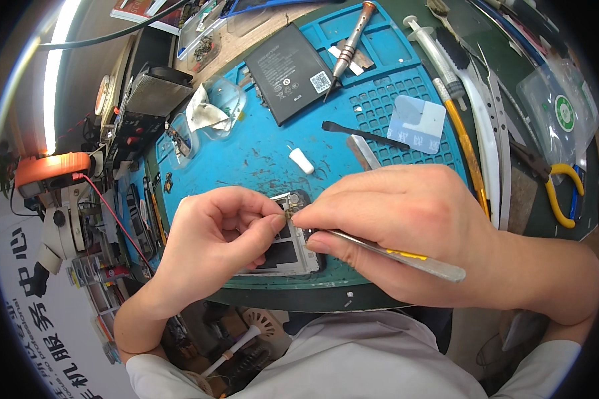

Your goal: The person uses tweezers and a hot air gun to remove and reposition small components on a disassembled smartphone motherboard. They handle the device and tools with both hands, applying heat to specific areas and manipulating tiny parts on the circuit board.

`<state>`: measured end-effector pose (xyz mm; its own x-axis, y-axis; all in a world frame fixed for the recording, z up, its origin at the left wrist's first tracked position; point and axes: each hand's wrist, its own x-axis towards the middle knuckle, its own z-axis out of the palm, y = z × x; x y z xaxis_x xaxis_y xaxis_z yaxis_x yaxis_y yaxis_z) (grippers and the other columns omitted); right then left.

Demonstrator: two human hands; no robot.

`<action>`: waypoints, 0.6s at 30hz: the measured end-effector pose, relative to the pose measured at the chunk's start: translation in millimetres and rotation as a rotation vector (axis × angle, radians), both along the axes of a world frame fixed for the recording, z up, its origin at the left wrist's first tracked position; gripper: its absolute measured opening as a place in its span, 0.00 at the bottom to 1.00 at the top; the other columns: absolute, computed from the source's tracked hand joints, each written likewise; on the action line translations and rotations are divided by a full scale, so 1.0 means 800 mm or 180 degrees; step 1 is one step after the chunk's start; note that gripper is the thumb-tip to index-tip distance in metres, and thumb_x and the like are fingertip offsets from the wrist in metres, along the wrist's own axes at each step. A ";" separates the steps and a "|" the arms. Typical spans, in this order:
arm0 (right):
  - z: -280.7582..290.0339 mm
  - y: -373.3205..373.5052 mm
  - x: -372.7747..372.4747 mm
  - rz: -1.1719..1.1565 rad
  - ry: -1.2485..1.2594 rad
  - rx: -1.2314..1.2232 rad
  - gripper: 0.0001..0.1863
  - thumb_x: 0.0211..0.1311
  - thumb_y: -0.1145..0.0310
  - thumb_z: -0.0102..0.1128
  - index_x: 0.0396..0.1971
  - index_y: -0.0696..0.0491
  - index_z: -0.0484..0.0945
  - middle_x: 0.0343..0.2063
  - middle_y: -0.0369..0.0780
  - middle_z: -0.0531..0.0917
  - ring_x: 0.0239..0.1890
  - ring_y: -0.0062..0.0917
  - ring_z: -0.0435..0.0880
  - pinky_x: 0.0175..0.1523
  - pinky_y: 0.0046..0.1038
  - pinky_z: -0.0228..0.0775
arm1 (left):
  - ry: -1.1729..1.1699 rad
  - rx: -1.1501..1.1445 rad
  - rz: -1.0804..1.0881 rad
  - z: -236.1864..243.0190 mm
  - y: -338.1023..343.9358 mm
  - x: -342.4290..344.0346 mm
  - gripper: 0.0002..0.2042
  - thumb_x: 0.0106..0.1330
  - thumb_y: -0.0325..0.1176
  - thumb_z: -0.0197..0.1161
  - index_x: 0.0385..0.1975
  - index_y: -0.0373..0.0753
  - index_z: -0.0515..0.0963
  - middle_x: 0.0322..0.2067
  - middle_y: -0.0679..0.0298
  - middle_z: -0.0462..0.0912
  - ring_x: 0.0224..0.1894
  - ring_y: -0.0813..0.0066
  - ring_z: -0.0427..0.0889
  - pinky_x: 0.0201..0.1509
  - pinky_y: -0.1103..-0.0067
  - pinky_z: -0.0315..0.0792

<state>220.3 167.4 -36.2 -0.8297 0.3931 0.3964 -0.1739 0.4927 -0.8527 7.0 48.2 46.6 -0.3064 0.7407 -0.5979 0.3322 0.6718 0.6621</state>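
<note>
An opened phone body [298, 263], with a pale metal frame and dark bays, lies beneath both hands near the front of the blue mat [246, 156]. My left hand [216, 229] comes from the left, its thumb and index finger pinched over the phone's upper part. Whatever sits between those fingertips is too small to make out. Metal tweezers [412, 258] with a yellow mark are gripped in my right hand [406, 209], their back end pointing right. Their tips are hidden behind the fingers. Both hands' fingertips nearly meet above the phone.
Farther back lie a black battery [286, 73], a screwdriver [346, 56], a black pry tool [366, 135] and a small white piece [301, 161]. Clear dishes [229, 93] stand left. A syringe [432, 53], brushes and yellow-handled pliers [569, 199] line the right side.
</note>
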 end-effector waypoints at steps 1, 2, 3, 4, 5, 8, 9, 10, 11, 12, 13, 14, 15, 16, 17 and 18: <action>0.000 0.000 0.000 -0.0006 0.0005 0.0013 0.10 0.62 0.75 0.74 0.43 0.59 0.87 0.35 0.46 0.90 0.34 0.39 0.91 0.37 0.33 0.82 | 0.0001 -0.0010 -0.0025 0.000 0.000 -0.001 0.08 0.73 0.28 0.70 0.43 0.29 0.85 0.30 0.68 0.87 0.27 0.89 0.83 0.29 0.88 0.77; 0.000 0.000 0.000 -0.0010 0.0005 0.0034 0.10 0.62 0.75 0.74 0.43 0.59 0.87 0.35 0.46 0.90 0.35 0.39 0.91 0.37 0.33 0.82 | 0.0001 -0.0021 -0.0049 0.000 0.000 -0.002 0.08 0.73 0.28 0.70 0.42 0.29 0.86 0.30 0.68 0.87 0.27 0.89 0.83 0.29 0.88 0.77; 0.001 0.000 0.000 -0.0007 -0.0012 0.0048 0.10 0.62 0.75 0.74 0.43 0.59 0.87 0.35 0.46 0.90 0.35 0.39 0.91 0.38 0.33 0.82 | -0.0009 0.0006 -0.0048 0.000 0.000 -0.002 0.08 0.72 0.28 0.70 0.42 0.29 0.86 0.29 0.68 0.87 0.27 0.89 0.83 0.29 0.88 0.76; 0.001 0.001 0.000 -0.0003 -0.0027 0.0066 0.10 0.62 0.75 0.74 0.43 0.59 0.87 0.35 0.46 0.90 0.35 0.39 0.91 0.38 0.33 0.82 | -0.0019 0.0031 -0.0046 -0.001 0.000 -0.001 0.08 0.72 0.28 0.70 0.41 0.29 0.86 0.29 0.68 0.87 0.27 0.89 0.83 0.29 0.88 0.76; 0.003 0.001 0.001 0.0006 -0.0061 0.0082 0.10 0.62 0.75 0.74 0.43 0.59 0.87 0.35 0.46 0.90 0.35 0.40 0.91 0.38 0.33 0.82 | -0.0029 0.0057 -0.0045 -0.001 0.000 0.000 0.08 0.72 0.29 0.70 0.41 0.29 0.86 0.29 0.69 0.87 0.26 0.89 0.83 0.29 0.88 0.76; 0.003 0.000 0.000 0.0008 -0.0048 0.0064 0.10 0.63 0.74 0.74 0.43 0.59 0.87 0.36 0.46 0.90 0.35 0.40 0.91 0.38 0.33 0.82 | 0.0020 0.0083 -0.0074 -0.001 0.000 0.001 0.08 0.72 0.29 0.70 0.40 0.29 0.86 0.29 0.69 0.87 0.26 0.89 0.83 0.29 0.88 0.76; 0.002 0.000 0.000 0.0007 -0.0037 0.0051 0.10 0.63 0.75 0.74 0.43 0.59 0.87 0.36 0.46 0.90 0.35 0.40 0.91 0.38 0.33 0.82 | 0.0035 0.0083 -0.0081 -0.002 0.001 0.001 0.08 0.72 0.29 0.70 0.40 0.29 0.86 0.28 0.69 0.87 0.26 0.89 0.83 0.29 0.88 0.76; 0.002 0.000 0.000 0.0005 -0.0025 0.0039 0.10 0.63 0.75 0.74 0.43 0.59 0.87 0.36 0.46 0.90 0.35 0.40 0.91 0.38 0.34 0.82 | 0.0050 0.0082 -0.0088 -0.002 0.001 0.001 0.08 0.72 0.29 0.70 0.40 0.29 0.86 0.28 0.69 0.87 0.26 0.89 0.83 0.29 0.88 0.76; 0.003 0.000 0.000 0.0008 -0.0024 0.0033 0.10 0.63 0.75 0.74 0.43 0.59 0.87 0.36 0.46 0.90 0.35 0.40 0.91 0.38 0.34 0.82 | 0.0065 0.0081 -0.0096 -0.001 0.001 0.001 0.08 0.72 0.29 0.70 0.40 0.29 0.86 0.28 0.69 0.87 0.26 0.89 0.83 0.29 0.88 0.76; 0.003 0.000 0.000 0.0010 -0.0024 0.0027 0.10 0.63 0.75 0.74 0.43 0.59 0.87 0.36 0.46 0.90 0.35 0.40 0.91 0.38 0.34 0.82 | 0.0056 0.0080 -0.0090 -0.001 0.001 0.002 0.08 0.72 0.29 0.70 0.40 0.29 0.86 0.29 0.69 0.87 0.26 0.89 0.83 0.29 0.88 0.76; 0.003 0.000 0.000 0.0006 -0.0015 0.0029 0.10 0.63 0.75 0.74 0.43 0.59 0.87 0.36 0.46 0.90 0.35 0.40 0.91 0.38 0.34 0.82 | 0.0047 0.0079 -0.0084 -0.001 0.001 0.002 0.08 0.72 0.29 0.70 0.40 0.29 0.86 0.29 0.69 0.87 0.27 0.89 0.83 0.29 0.88 0.76; 0.002 0.000 0.000 0.0001 -0.0006 0.0031 0.10 0.63 0.75 0.74 0.43 0.59 0.87 0.36 0.46 0.90 0.35 0.40 0.91 0.38 0.34 0.82 | 0.0039 0.0078 -0.0078 -0.001 0.002 0.002 0.08 0.72 0.29 0.70 0.40 0.29 0.87 0.29 0.69 0.87 0.27 0.89 0.83 0.29 0.88 0.76; 0.002 0.000 0.000 -0.0004 0.0003 0.0033 0.10 0.63 0.75 0.74 0.43 0.59 0.87 0.36 0.46 0.90 0.35 0.40 0.91 0.38 0.34 0.82 | 0.0037 0.0079 -0.0070 -0.001 0.002 0.002 0.08 0.72 0.29 0.70 0.40 0.29 0.87 0.29 0.68 0.87 0.27 0.89 0.83 0.30 0.88 0.77; 0.002 0.000 0.000 -0.0007 0.0013 0.0035 0.10 0.63 0.75 0.74 0.43 0.59 0.87 0.36 0.46 0.90 0.35 0.40 0.91 0.38 0.34 0.82 | 0.0035 0.0079 -0.0061 -0.001 0.002 0.003 0.08 0.72 0.29 0.70 0.40 0.29 0.87 0.29 0.68 0.87 0.27 0.89 0.83 0.30 0.88 0.77; 0.002 0.000 0.000 -0.0011 0.0022 0.0036 0.10 0.63 0.75 0.74 0.43 0.59 0.87 0.36 0.46 0.90 0.35 0.40 0.91 0.38 0.34 0.82 | 0.0032 0.0080 -0.0053 -0.001 0.002 0.003 0.08 0.72 0.29 0.70 0.40 0.28 0.87 0.29 0.68 0.87 0.27 0.88 0.83 0.30 0.88 0.77; 0.001 0.000 0.000 -0.0015 0.0030 0.0038 0.10 0.63 0.75 0.74 0.43 0.59 0.87 0.36 0.46 0.90 0.35 0.40 0.91 0.38 0.34 0.82 | 0.0042 0.0074 -0.0056 -0.001 0.003 0.004 0.08 0.72 0.29 0.70 0.40 0.28 0.87 0.29 0.68 0.88 0.27 0.88 0.83 0.30 0.88 0.77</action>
